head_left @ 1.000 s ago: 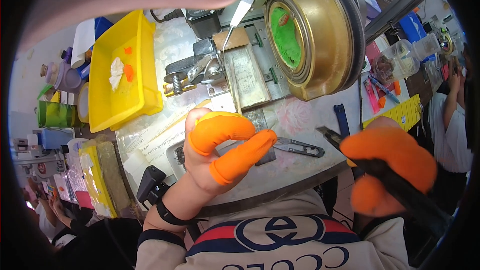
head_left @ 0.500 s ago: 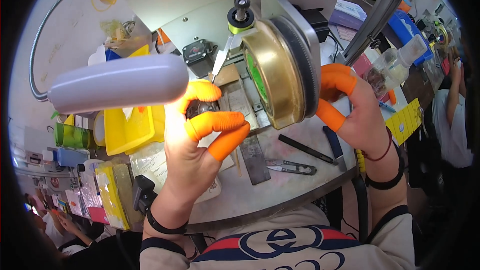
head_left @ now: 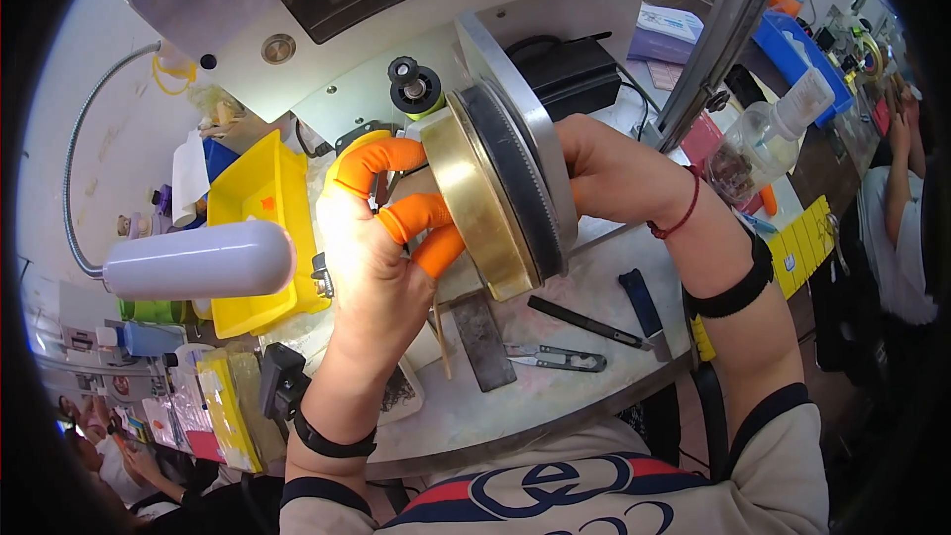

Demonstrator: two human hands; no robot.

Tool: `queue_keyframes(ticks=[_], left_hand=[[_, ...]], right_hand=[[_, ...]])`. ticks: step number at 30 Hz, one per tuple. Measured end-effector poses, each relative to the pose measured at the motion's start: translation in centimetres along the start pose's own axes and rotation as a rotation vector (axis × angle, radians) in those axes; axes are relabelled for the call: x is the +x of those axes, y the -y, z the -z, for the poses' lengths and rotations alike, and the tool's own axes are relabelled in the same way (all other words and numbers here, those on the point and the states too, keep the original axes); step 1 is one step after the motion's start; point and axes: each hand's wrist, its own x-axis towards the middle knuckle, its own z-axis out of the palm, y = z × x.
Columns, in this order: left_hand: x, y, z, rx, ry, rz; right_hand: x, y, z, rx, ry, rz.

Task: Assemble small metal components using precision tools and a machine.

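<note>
A brass-rimmed wheel (head_left: 480, 208) with a black toothed belt (head_left: 517, 183) stands on a machine at the centre, beside a metal plate (head_left: 548, 178). My left hand (head_left: 376, 228), in orange finger covers, is at the wheel's left side. Its fingers are curled, and their tips pass behind the brass rim, so whatever they hold is hidden. Behind the plate on the right reaches my right hand (head_left: 619, 170); the plate covers its fingers. Just beyond the wheel stands a black knob (head_left: 407, 76) with a yellow-green band.
A lamp head (head_left: 198, 260) on a bendable neck hangs left, before a yellow tray (head_left: 260, 238). On the near table lie a dark flat stone (head_left: 482, 342), thread snips (head_left: 557, 357), a black cutter (head_left: 584, 321) and a blue-handled blade (head_left: 642, 305). A clear bottle (head_left: 758, 144) stands right.
The view has shifted, and the lamp now appears lower and further left. My left fingers have come up against the wheel's side. My right hand has gone further behind the plate, hiding its orange-covered fingers.
</note>
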Motion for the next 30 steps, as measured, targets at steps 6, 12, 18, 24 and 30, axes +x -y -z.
queue_keyframes(ticks=[6,12,18,24,30], left_hand=[[0.1,-0.3,-0.3,0.012,-0.02,-0.021],[-0.9,-1.0,1.4,0.143,-0.018,-0.081],[-3.8,-5.1,3.7,-0.369,0.213,0.164],[-5.2,-6.9,2.1,-0.694,0.386,0.441],[-5.8,-6.2,1.7,-0.039,0.237,-0.192]], right_hand=[[0.5,-0.2,-0.4,-0.292,-0.06,0.276],[-1.5,0.2,-1.5,-0.689,-0.433,0.314],[-7.2,2.6,-5.3,-1.157,-0.776,0.529],[-8.5,3.4,-9.6,-1.042,-0.554,0.517],[-8.6,3.1,-11.1,-0.74,-0.577,0.368]])
